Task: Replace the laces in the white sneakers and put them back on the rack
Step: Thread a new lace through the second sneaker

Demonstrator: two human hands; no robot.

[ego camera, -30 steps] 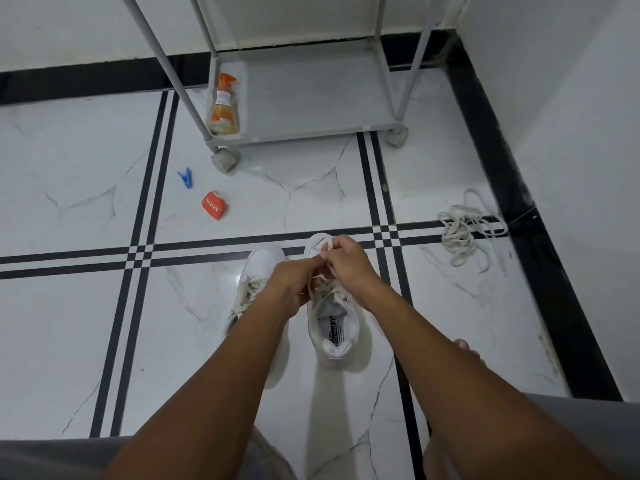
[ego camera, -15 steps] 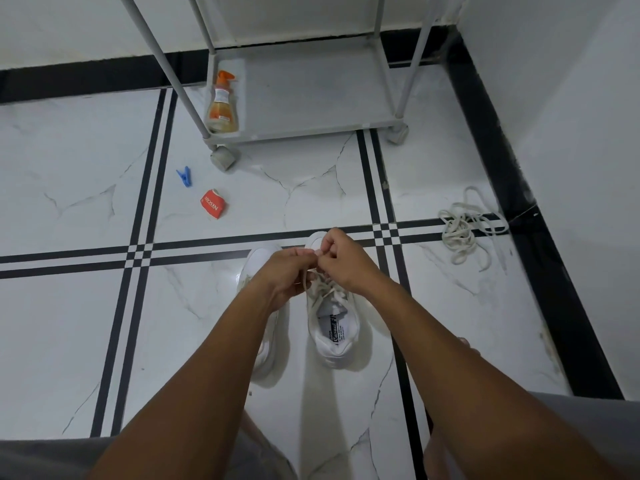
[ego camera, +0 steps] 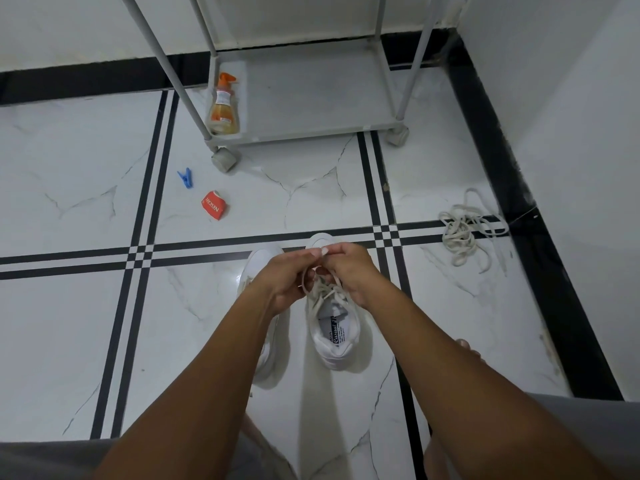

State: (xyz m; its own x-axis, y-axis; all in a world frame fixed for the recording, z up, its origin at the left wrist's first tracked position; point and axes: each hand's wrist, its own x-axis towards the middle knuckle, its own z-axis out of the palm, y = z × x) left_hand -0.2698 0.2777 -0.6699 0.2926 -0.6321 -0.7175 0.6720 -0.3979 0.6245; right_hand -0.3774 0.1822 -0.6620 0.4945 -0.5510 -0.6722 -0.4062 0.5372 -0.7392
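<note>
Left hand (ego camera: pixel 282 282) and right hand (ego camera: pixel 349 268) both pinch lace (ego camera: pixel 320 289) ends above right sneaker (ego camera: pixel 334 327), likely tying | left sneaker (ego camera: pixel 266 317) beside, on floor | old laces (ego camera: pixel 465 233) discarded right | rack (ego camera: pixel 311 95) ahead

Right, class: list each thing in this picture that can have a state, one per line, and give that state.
Left hand: grip pinching the lace.
Right hand: grip pinching the lace.
Cream lace: threaded through the right sneaker, ends held up.
Right white sneaker: upright on the floor, laced.
Left white sneaker: upright on the floor, mostly hidden.
Loose pile of cream laces: tangled on the floor.
Orange-capped pump bottle: upright on the rack.
</note>
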